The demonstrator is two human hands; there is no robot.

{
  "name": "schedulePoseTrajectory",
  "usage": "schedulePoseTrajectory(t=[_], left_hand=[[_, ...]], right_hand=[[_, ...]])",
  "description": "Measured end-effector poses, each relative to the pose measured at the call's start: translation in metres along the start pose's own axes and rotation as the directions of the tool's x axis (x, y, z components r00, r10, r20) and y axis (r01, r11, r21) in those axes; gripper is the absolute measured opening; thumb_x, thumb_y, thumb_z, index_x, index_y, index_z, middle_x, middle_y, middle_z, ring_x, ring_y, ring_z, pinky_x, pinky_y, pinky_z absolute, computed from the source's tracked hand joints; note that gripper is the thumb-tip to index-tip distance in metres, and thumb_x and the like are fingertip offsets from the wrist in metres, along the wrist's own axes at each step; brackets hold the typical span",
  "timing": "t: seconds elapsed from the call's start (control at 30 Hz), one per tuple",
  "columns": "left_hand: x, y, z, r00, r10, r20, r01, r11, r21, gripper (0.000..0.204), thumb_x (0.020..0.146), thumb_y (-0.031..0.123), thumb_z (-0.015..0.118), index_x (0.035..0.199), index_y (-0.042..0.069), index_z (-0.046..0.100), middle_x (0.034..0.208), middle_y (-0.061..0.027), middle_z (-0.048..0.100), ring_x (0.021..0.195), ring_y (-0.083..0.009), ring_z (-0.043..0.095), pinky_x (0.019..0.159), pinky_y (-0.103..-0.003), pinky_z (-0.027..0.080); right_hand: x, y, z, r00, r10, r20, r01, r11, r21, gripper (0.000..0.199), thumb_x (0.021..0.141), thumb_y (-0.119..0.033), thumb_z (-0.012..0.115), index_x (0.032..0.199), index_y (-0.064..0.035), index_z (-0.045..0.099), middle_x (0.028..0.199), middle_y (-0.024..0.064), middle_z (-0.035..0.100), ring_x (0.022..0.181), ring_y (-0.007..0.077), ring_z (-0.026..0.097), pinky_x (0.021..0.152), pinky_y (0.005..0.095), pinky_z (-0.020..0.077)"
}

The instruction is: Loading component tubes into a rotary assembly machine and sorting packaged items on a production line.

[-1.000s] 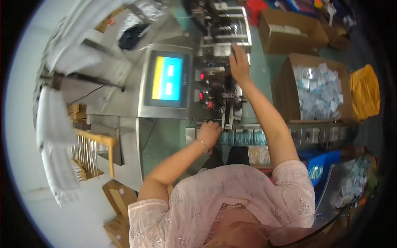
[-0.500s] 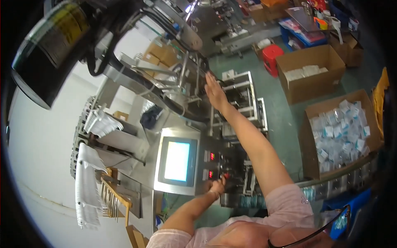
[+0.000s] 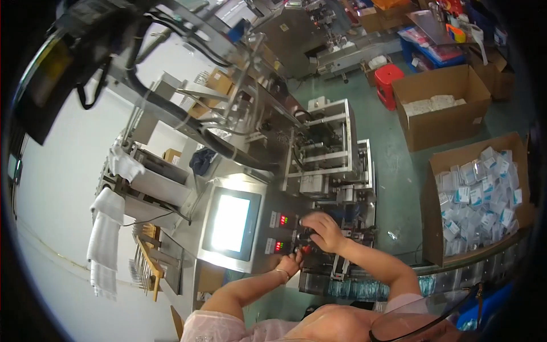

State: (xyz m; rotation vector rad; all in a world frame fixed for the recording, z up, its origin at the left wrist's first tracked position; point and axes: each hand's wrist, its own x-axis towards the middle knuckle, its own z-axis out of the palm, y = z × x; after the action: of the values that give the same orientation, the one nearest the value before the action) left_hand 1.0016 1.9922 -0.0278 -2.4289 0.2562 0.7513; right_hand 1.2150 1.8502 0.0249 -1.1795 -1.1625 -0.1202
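My left hand is at the lower edge of the machine's control panel, beside a red button. Its fingers are bunched at the small dark controls there, and what they grip is too small to make out. Over the panel's right side, my right hand has its fingers apart, reaching over the black knobs. To the left of both hands, a lit touchscreen glows white. Between it and the knobs are two small red-and-green digital displays.
A metal-framed machine section extends beyond my hands. On the right stands a cardboard box of clear packs, with another box and a red stool behind. A conveyor runs along the near right. White material hangs at left.
My right hand has come down from the machine's far part to the knobs on the panel. My left hand has stayed by the red button, shifting slightly. The whole view has tilted a little.
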Motion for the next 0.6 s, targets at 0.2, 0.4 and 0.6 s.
schedulePoseTrajectory(t=[0.2, 0.4, 0.6], left_hand=[[-0.001, -0.010, -0.062, 0.937, 0.003, 0.348, -0.027, 0.998, 0.065, 0.038, 0.079, 0.017, 0.043, 0.117, 0.018, 0.044, 0.129, -0.0174, 0.033, 0.088, -0.0246, 0.050, 0.056, -0.035, 0.045], [0.000, -0.014, -0.055, 0.968, 0.011, 0.251, -0.031, 0.997, 0.075, 0.049, 0.077, 0.016, 0.045, 0.125, 0.018, 0.037, 0.131, -0.0173, 0.030, 0.084, -0.0244, 0.049, 0.055, -0.033, 0.045], [0.004, -0.011, -0.065, 0.982, 0.025, 0.188, -0.036, 0.998, 0.055, 0.046, 0.072, 0.017, 0.049, 0.118, 0.014, 0.046, 0.128, -0.0144, 0.035, 0.078, -0.0194, 0.051, 0.051, -0.029, 0.045]], right_hand=[[-0.176, 0.146, -0.036, 0.841, 0.507, 0.192, -0.287, 0.717, -0.636, 0.012, 0.065, -0.014, 0.048, 0.064, -0.0034, 0.054, 0.070, 0.0144, 0.054, 0.068, 0.0310, 0.052, 0.061, 0.0423, 0.0406], [-0.218, 0.264, -0.033, 0.898, 0.439, 0.015, -0.313, 0.662, -0.681, 0.020, 0.072, -0.013, 0.045, 0.085, -0.0030, 0.055, 0.088, 0.0109, 0.055, 0.086, 0.0265, 0.049, 0.072, 0.0363, 0.0383], [-0.233, 0.357, 0.010, 0.655, 0.742, 0.146, -0.706, 0.669, -0.234, 0.021, 0.075, -0.016, 0.047, 0.092, -0.0058, 0.053, 0.085, 0.0103, 0.054, 0.083, 0.0238, 0.050, 0.068, 0.0330, 0.0374]])
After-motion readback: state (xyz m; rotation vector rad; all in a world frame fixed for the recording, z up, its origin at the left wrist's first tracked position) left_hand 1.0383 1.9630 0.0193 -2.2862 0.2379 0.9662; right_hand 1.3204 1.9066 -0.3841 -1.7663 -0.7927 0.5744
